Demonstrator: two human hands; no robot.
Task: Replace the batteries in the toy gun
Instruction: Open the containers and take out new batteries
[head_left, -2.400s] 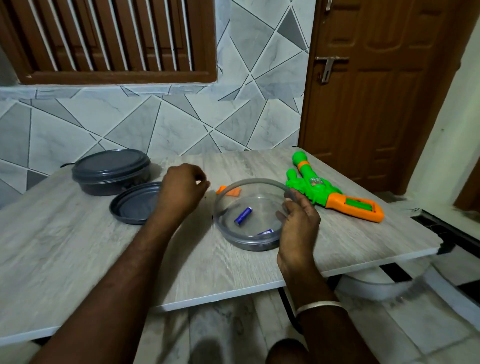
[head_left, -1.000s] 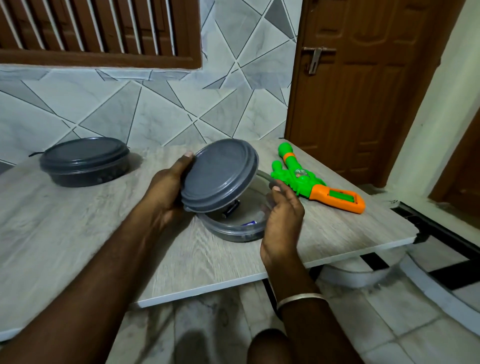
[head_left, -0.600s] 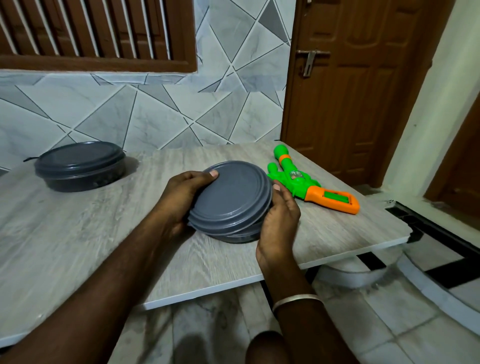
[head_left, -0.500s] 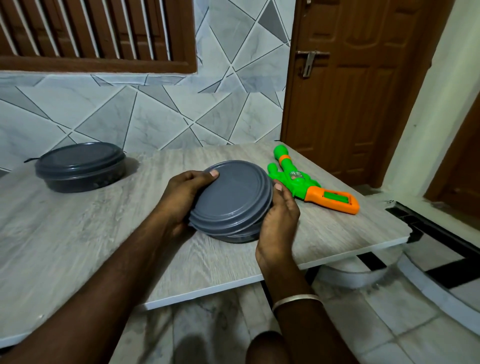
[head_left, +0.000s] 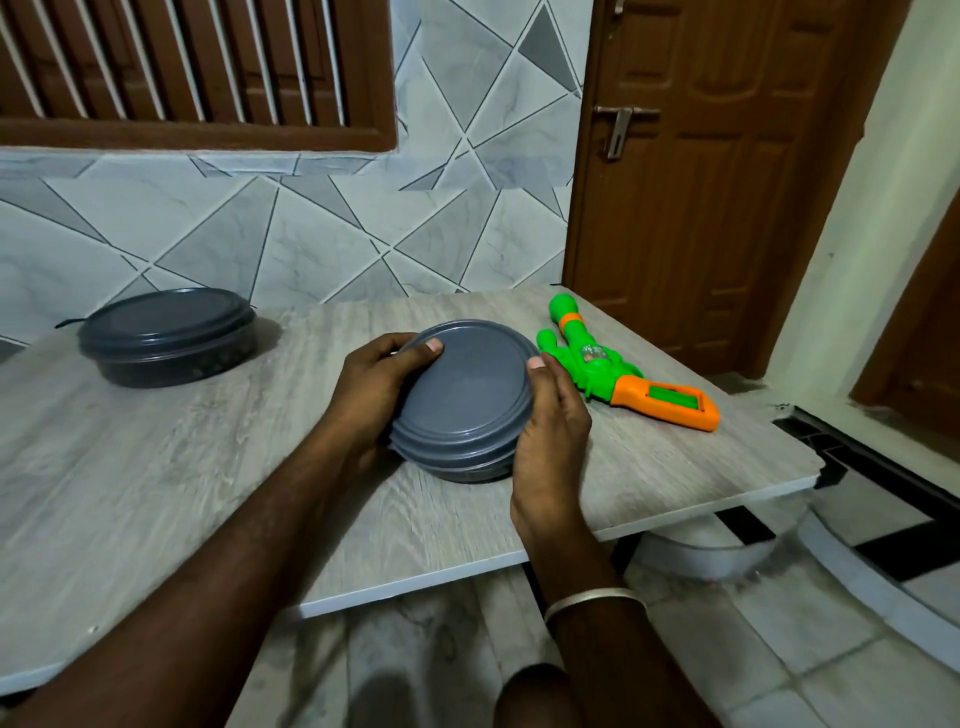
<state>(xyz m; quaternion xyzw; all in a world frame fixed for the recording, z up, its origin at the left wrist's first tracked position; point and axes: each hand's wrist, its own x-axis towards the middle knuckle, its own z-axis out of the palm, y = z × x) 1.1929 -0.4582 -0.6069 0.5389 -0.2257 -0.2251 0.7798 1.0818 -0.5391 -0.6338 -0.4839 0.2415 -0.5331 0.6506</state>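
Our left hand (head_left: 374, 384) and right hand (head_left: 550, 431) clasp the lidded grey container (head_left: 467, 395) on the desk (head_left: 156, 467). The toy gun (head_left: 613, 369) lies just right of it, barrel far, orange grip near-right. Our right hand is the nearer.

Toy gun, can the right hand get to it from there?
Probably yes. The toy gun lies right beside the right hand with only bare table between, but that hand must first let go of the lidded container.

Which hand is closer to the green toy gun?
Right. The right hand holds the grey lid beside the toy gun; the left hand holds its other side, farther away.
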